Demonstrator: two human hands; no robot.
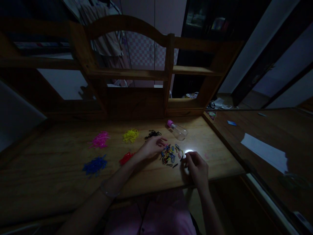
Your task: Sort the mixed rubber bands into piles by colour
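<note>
A mixed heap of small coloured bands [169,154] lies on the wooden desk [61,182] between my hands. My left hand [152,147] rests at the heap's left edge, fingers loosely spread toward it, nothing clearly held. My right hand [196,166] sits just right of the heap with fingertips pinched together; whatever is in them is too small to make out. Sorted piles lie to the left: black [152,133], yellow [130,135], pink [99,140], red [125,158] and blue [94,165].
A clear plastic bottle with a pink cap [177,130] lies on its side behind the heap. A wooden shelf unit [137,75] rises at the desk's back. To the right are a lower surface with white paper [265,151] and small scraps. The room is dim.
</note>
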